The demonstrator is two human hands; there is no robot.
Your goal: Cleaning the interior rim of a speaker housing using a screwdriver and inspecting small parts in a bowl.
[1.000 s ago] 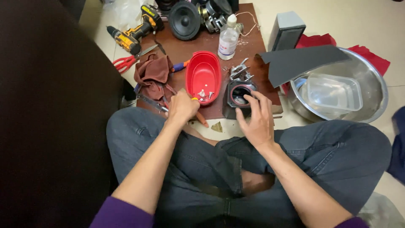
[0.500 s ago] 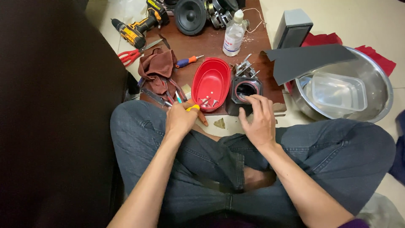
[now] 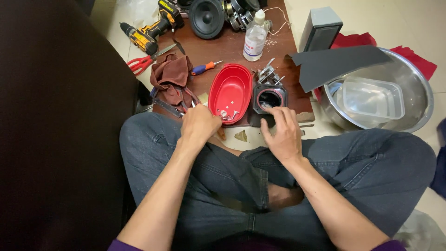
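You are sitting cross-legged on a pale tiled floor [image 3: 409, 28], with a low brown wooden board [image 3: 232, 49] lying in front of your knees and a dark wall of furniture rising along your left side.

Your left hand [image 3: 199, 124] is curling into a loose fist at the near edge of the board, just beside the near end of the red oval tray [image 3: 231, 90]. Its fingers are pressed together, and a small brownish tip is showing beneath it, but you cannot tell what it is pinching. A few small silver screws [image 3: 225, 114] are lying in the tray's near end, right by your knuckles.

Your right hand [image 3: 282, 135] is spreading its fingers, with the fingertips [image 3: 278, 110] resting on the near edge of the small black speaker housing [image 3: 268, 99]. That housing is sitting on the board just right of the red tray, its round opening ringed in red and facing up.

Behind the tray, a brown cloth [image 3: 173, 76] is lying crumpled, with a screwdriver [image 3: 204, 69], red scissors [image 3: 141, 64] and a yellow cordless drill [image 3: 148, 30] near it. A clear plastic bottle [image 3: 255, 37] is standing upright farther back, next to a loose black speaker cone [image 3: 206, 17]. To your right, a steel bowl [image 3: 413, 116] is holding a clear plastic tub [image 3: 371, 98], with a dark grey sheet [image 3: 339, 62] resting over its rim.
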